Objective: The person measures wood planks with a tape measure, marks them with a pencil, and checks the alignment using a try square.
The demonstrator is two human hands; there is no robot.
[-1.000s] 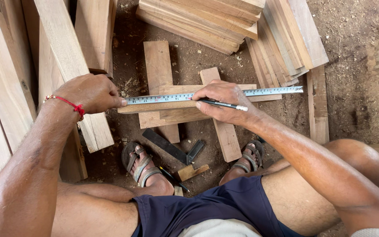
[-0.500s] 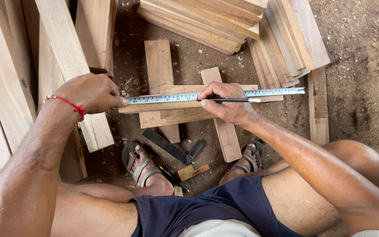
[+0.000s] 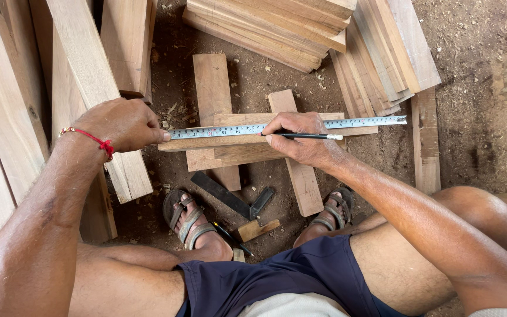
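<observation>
Looking straight down at someone squatting on a dirt floor with wood all around. The left hand (image 3: 123, 124) is clenched over the left end of a metal tape measure (image 3: 289, 127), fingers curled and the thumb pressing the tape down onto the end of a thin wooden board (image 3: 206, 142) that lies crossways in the middle. There's a red string bracelet (image 3: 92, 138) on that wrist.

The tape runs flat along the far edge of the board and sticks out past its right end, stopping just short of the fanned planks (image 3: 385, 58) on the far right.

The right hand (image 3: 300, 138) is resting on the board about midway along the tape, pinching a black pencil (image 3: 305, 136) between thumb and fingers. The pencil lies nearly level, parallel to the tape and just on its near side, with its light-coloured end pointing right. Can't tell whether the other end is actually touching the wood, the fingers cover it.

The board sits on top of two short wood blocks (image 3: 213, 88) that run near to far underneath it, like supports. Nearer to the person, between the two sandalled feet (image 3: 186, 217), there's a dark metal try square (image 3: 233, 198) lying on the dirt, and just beside it a small wood offcut (image 3: 257, 229) and another pencil. Long planks (image 3: 7, 111) lean along the left side and a neat stack of boards (image 3: 277, 26) sits at the far end
</observation>
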